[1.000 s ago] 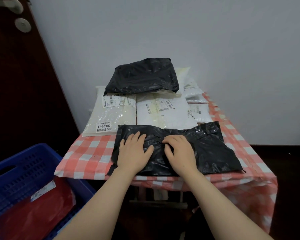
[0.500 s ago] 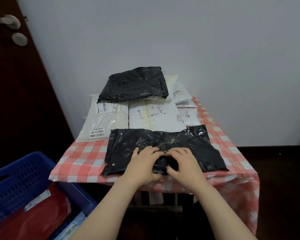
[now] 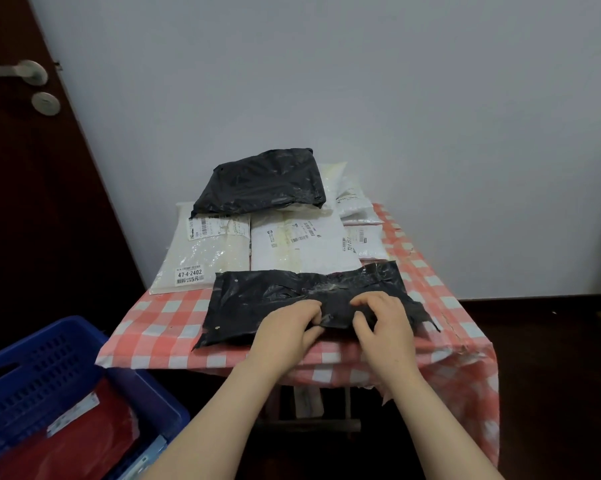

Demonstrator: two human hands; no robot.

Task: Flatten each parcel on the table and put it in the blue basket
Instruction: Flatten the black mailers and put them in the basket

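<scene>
One black parcel (image 3: 257,299) lies along the near edge of the table (image 3: 153,327), long axis running left to right. The left hand (image 3: 285,330) and right hand (image 3: 385,327) both pinch its near edge at the middle, fingers curled. Lower left, the blue basket (image 3: 49,358) holds a red parcel (image 3: 49,452). White parcels (image 3: 302,251) are stacked behind on the red-and-white checked cloth; pale wall, dark door (image 3: 32,202) at left.

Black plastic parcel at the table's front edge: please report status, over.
Left hand and right hand grip black plastic parcel at near edge. It lies on red-checked table, not yet in blue plastic basket. Red parcel in basket; path looks free.
</scene>
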